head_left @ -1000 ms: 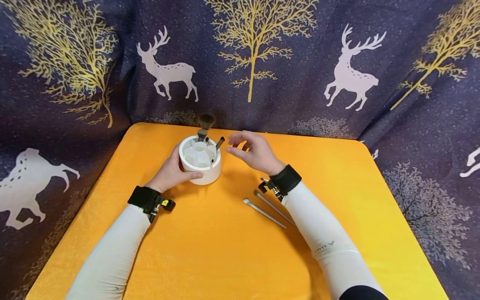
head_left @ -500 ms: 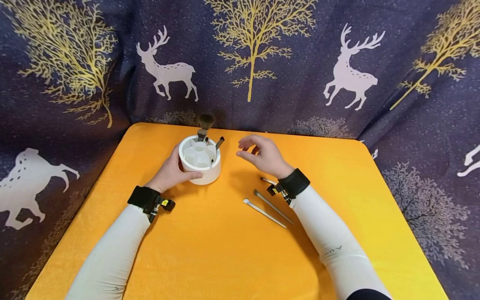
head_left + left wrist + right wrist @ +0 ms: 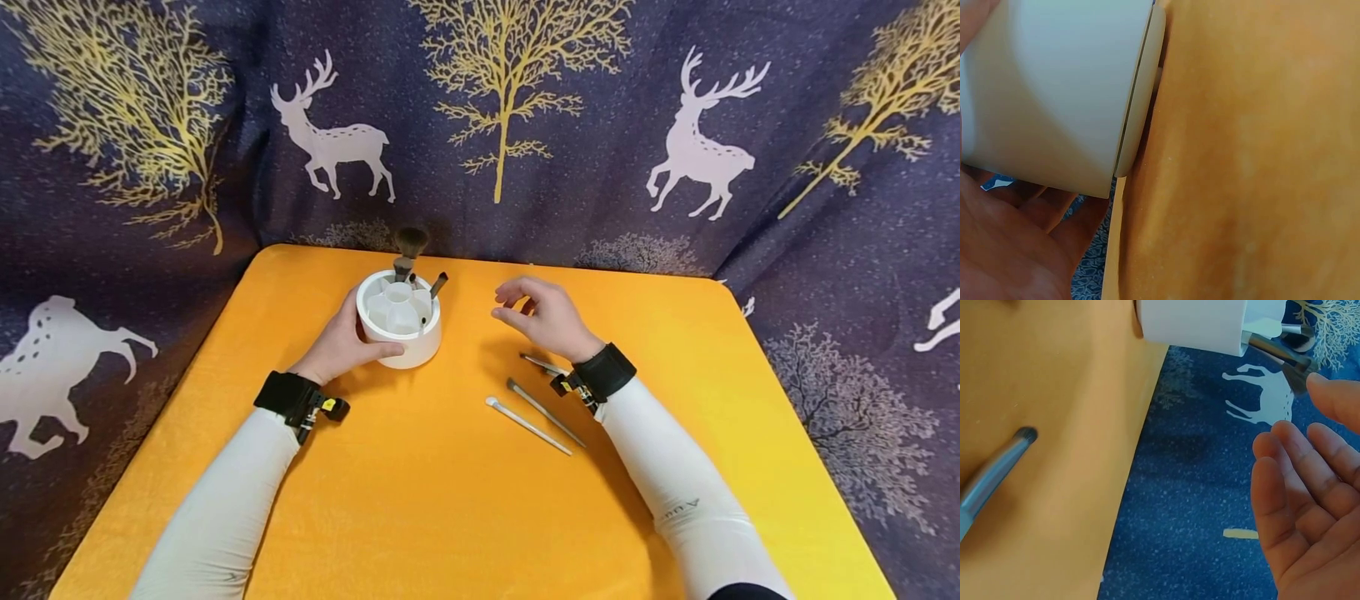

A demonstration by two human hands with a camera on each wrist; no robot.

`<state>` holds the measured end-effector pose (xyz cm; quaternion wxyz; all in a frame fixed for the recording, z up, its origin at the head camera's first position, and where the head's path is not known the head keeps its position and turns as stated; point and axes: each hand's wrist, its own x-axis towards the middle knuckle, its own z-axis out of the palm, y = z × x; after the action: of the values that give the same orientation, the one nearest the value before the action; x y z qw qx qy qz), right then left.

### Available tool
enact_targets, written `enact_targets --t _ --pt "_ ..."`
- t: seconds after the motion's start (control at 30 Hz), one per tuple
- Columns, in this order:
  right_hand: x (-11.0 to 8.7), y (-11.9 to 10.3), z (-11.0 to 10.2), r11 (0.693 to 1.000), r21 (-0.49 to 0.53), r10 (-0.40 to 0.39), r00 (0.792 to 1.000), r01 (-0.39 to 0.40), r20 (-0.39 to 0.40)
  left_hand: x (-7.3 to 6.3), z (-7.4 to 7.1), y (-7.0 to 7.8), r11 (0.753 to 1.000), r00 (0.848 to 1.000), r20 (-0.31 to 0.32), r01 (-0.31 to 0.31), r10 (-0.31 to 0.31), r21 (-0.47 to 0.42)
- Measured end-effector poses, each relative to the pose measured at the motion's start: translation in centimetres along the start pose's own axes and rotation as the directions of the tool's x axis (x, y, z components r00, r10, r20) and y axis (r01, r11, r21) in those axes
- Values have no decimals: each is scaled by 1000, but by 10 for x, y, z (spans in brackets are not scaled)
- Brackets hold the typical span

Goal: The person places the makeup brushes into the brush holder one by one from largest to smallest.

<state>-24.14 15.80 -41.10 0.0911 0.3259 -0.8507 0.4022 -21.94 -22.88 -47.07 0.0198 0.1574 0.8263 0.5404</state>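
A white round makeup brush holder (image 3: 422,348) with inner compartments stands toward the back of the table. My left hand (image 3: 333,343) grips its side, thumb across the front and fingers around the far side; the left wrist view shows the fingers behind its wall (image 3: 1054,100). Several makeup brushes stand in it, among them a big fluffy one (image 3: 411,242) and a slim one (image 3: 439,284) leaning right. To the right, above the table, my right hand (image 3: 553,321) holds nothing, its fingers loosely bent. Below it lies a makeup brush (image 3: 538,362), partly hidden by the wrist strap.
Two more brushes, one white-tipped (image 3: 528,427) and one grey (image 3: 546,412), lie side by side on the orange tablecloth (image 3: 420,500). A dark curtain (image 3: 585,167) printed with deer and trees hangs right behind the table's back edge.
My right hand has moved away from the holder, to the right and slightly down, uncovering more of the brush under its wrist. My left hand and the holder have stayed put.
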Motion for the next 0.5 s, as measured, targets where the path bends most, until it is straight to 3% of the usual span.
enact_targets --t 0.5 --pt "-20 13 -14 998 -46 30 1000 -30 4 0 0 0 1000 1000 1 3 -3 -18"
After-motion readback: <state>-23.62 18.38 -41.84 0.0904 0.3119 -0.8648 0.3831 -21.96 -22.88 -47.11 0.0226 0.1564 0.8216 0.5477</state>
